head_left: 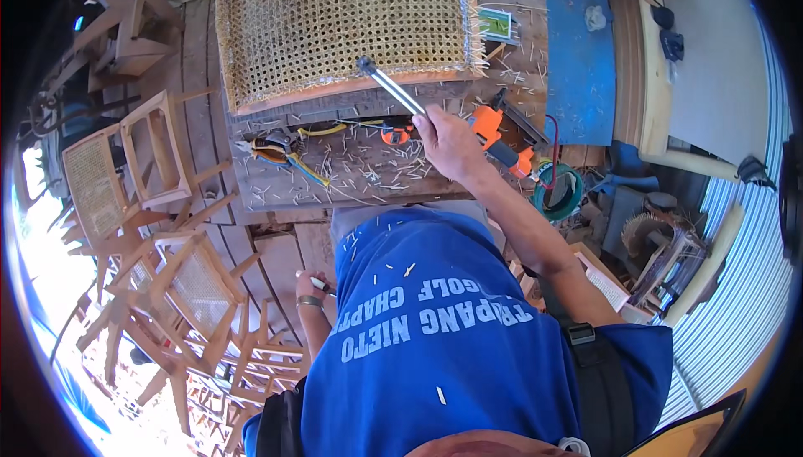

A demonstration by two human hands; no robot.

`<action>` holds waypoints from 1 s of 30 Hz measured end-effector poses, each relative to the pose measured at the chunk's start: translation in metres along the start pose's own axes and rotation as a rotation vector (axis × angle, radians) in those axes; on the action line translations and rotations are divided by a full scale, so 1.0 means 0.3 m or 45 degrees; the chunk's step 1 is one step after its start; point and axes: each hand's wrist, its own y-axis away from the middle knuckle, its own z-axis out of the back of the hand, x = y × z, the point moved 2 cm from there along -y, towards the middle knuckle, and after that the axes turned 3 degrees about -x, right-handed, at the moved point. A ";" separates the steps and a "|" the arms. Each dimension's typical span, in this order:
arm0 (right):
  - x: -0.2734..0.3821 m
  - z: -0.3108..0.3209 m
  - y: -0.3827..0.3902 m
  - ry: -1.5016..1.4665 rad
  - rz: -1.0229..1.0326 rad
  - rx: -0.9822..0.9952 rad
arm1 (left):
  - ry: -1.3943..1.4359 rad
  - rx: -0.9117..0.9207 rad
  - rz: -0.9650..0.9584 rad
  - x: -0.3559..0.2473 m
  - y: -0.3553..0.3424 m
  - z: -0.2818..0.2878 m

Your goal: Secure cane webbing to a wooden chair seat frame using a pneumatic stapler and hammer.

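My right hand (452,143) is closed round the shaft of a hammer (393,87) with a shiny metal shaft and a small dark head. The hammer's head is over the near edge of a woven cane panel (343,18), which lies on a wooden frame (301,96); whether it touches is unclear. Cane ends stick out along the panel's right side. Low beside my body, my left hand (311,287) is closed round a slim, pale thing with a greyish end, too small to name.
On the littered wooden bench (368,185) lie an orange-and-black power tool (502,139), a round orange-and-black item (395,134) and pincers (273,153). A green coil (565,194) is at the right. Wooden chair frames (188,285) crowd the left; a blue board (579,56) lies right.
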 end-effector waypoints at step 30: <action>0.158 -0.142 -0.104 0.133 0.260 0.158 | -0.136 0.749 -0.622 -0.603 0.402 -0.433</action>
